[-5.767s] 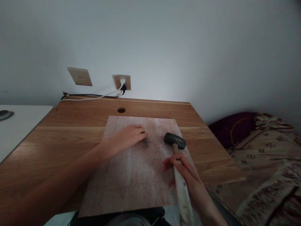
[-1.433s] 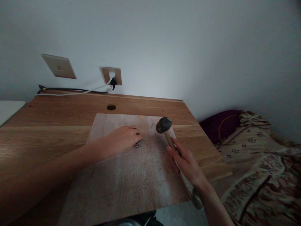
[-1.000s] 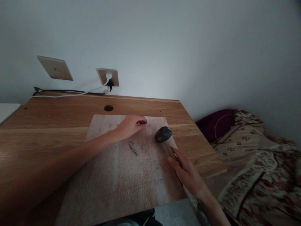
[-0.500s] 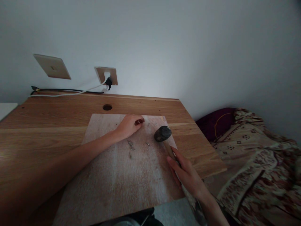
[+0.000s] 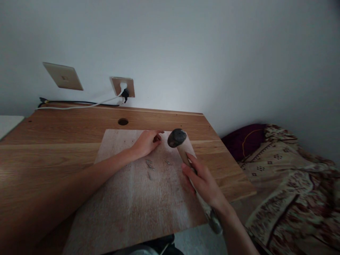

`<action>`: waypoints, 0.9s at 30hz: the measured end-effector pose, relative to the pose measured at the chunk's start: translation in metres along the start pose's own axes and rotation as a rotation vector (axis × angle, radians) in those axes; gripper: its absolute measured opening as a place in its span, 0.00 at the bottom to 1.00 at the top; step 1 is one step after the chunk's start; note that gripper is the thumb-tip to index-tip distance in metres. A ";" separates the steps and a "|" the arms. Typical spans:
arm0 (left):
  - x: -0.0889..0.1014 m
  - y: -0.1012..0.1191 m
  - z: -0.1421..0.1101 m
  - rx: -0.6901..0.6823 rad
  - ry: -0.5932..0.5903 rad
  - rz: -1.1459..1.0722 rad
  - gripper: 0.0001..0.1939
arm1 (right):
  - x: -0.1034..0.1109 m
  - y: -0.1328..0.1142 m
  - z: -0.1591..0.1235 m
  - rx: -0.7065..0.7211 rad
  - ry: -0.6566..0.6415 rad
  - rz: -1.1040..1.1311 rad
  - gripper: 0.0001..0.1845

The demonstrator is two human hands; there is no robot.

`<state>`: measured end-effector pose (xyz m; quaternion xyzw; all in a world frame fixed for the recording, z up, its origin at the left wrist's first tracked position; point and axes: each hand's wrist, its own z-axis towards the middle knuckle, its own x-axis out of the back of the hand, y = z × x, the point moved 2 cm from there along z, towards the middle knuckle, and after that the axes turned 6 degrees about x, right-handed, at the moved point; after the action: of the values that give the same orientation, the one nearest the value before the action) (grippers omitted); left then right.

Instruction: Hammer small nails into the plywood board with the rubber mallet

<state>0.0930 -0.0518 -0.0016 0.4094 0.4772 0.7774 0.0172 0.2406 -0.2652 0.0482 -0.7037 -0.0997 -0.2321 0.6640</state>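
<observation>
My right hand (image 5: 203, 180) is wrapped round the pale handle of a hammer (image 5: 177, 138) with a thick dark head. That head is tilted over the board's far right corner and hides what lies beneath it. Just left of it, my left hand (image 5: 147, 141) rests on the pale wooden board (image 5: 138, 205), its index finger stretched out and its thumb apart. Between those two fingertips I see nothing held; the curled fingers behind are shadowed. Several loose nails (image 5: 149, 164) lie mid-board, and a separate nail (image 5: 167, 162) lies to their right.
The board lies on a wooden desk (image 5: 220, 159) with a round cable hole (image 5: 123, 122). White and black cables (image 5: 87, 104) run along the wall to a socket (image 5: 123, 86). A patterned bedspread (image 5: 278, 177) and a purple cushion (image 5: 244, 141) are on the right.
The hammer and my right hand have moved up and left, bringing the head nearer my left hand. My left index finger and thumb have spread a little. The view has shifted slightly.
</observation>
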 end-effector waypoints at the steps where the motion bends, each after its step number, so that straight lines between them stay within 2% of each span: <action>1: 0.000 0.000 0.000 -0.003 -0.007 -0.017 0.23 | -0.003 -0.003 0.007 0.012 -0.011 0.021 0.24; 3: 0.003 0.000 -0.001 -0.009 -0.016 -0.027 0.25 | -0.008 -0.007 0.020 0.011 -0.039 0.061 0.22; 5: 0.012 0.002 -0.004 -0.007 0.025 0.022 0.23 | -0.012 -0.007 0.028 0.000 -0.059 0.059 0.19; 7: 0.023 0.008 -0.012 -0.013 0.093 0.114 0.14 | -0.015 -0.005 0.032 -0.025 -0.085 0.058 0.18; 9: 0.032 0.017 -0.024 -0.074 0.083 0.196 0.06 | -0.016 -0.002 0.034 -0.039 -0.094 0.067 0.19; 11: 0.033 0.030 -0.037 -0.218 -0.027 0.280 0.03 | -0.016 0.000 0.034 -0.030 -0.093 0.061 0.21; 14: 0.020 0.052 -0.053 -0.515 -0.198 0.467 0.03 | -0.014 0.001 0.031 -0.026 -0.096 0.043 0.21; 16: 0.006 0.065 -0.060 -0.675 -0.236 0.571 0.04 | -0.010 0.003 0.025 -0.041 -0.070 0.047 0.22; 18: -0.006 0.074 -0.061 -0.750 -0.221 0.623 0.05 | -0.004 0.005 0.013 -0.064 -0.024 0.058 0.24; 20: -0.012 0.079 -0.060 -0.773 -0.195 0.624 0.06 | 0.001 0.010 0.000 -0.093 -0.004 0.059 0.26; 23: -0.007 0.075 -0.052 -0.736 -0.196 0.556 0.06 | 0.004 0.020 -0.017 -0.148 -0.022 0.021 0.31; 25: 0.004 0.062 -0.042 -0.620 -0.201 0.466 0.07 | 0.003 0.026 -0.022 -0.176 -0.025 0.006 0.35; 27: 0.017 0.043 -0.028 -0.437 -0.153 0.331 0.09 | 0.000 0.030 -0.024 -0.192 -0.020 0.026 0.38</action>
<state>0.0793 -0.0884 0.0353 0.5259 0.2222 0.8209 0.0138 0.2496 -0.2915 0.0221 -0.7677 -0.0746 -0.2247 0.5955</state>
